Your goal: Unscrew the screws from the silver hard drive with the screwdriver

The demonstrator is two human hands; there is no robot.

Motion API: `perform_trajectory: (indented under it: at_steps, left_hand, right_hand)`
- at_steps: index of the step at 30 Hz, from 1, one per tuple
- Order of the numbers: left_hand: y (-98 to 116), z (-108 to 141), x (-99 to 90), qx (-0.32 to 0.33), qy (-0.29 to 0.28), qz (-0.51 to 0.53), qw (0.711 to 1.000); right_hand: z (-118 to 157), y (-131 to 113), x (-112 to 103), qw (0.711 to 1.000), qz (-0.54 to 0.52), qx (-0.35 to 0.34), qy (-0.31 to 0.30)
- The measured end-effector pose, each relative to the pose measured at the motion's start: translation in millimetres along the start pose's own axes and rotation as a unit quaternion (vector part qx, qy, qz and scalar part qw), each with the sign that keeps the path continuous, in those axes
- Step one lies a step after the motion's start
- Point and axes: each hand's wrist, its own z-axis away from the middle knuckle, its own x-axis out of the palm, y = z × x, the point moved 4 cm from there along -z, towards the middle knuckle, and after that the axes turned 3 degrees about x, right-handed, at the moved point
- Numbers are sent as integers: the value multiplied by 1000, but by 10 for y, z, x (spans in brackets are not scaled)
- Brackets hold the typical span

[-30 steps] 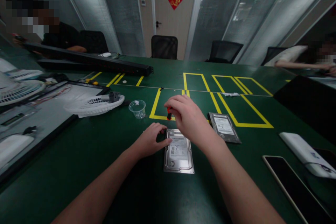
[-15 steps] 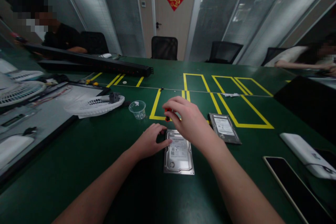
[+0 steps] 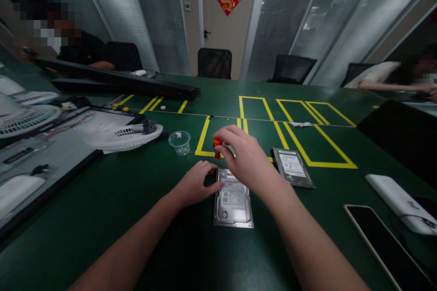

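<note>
A silver hard drive (image 3: 235,209) with a white label lies flat on the green table before me. My left hand (image 3: 198,182) grips its upper left corner, thumb on the top face and fingers at the far edge. Above that same corner, my right hand (image 3: 247,157) pinches the orange and black handle of a screwdriver (image 3: 217,149), held roughly upright. The screwdriver's tip is too small to make out. Part of the drive's far right is covered by my right hand. To the right lies a second hard drive (image 3: 292,168).
A clear plastic cup (image 3: 180,143) stands left of my hands. White fan grilles (image 3: 126,138) and a large grey panel (image 3: 68,145) fill the left side. At right lie a phone (image 3: 385,245) and a white device (image 3: 399,200). Two people sit across the table.
More of the screwdriver's orange handle shows between my right fingers, which have shifted slightly. My left hand and the hard drive stay in place; the view has moved a little.
</note>
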Motion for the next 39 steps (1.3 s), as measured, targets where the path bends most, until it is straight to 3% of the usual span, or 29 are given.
perform_trajectory:
  at_steps: [12, 39]
  left_hand:
    - [5, -4, 3, 9, 8, 0, 1000]
    - [27, -16, -13, 7, -4, -6, 1000]
  right_hand:
    - [-6, -29, 39, 999, 36, 17, -27]
    - [-6, -67, 65, 997, 75, 6, -9]
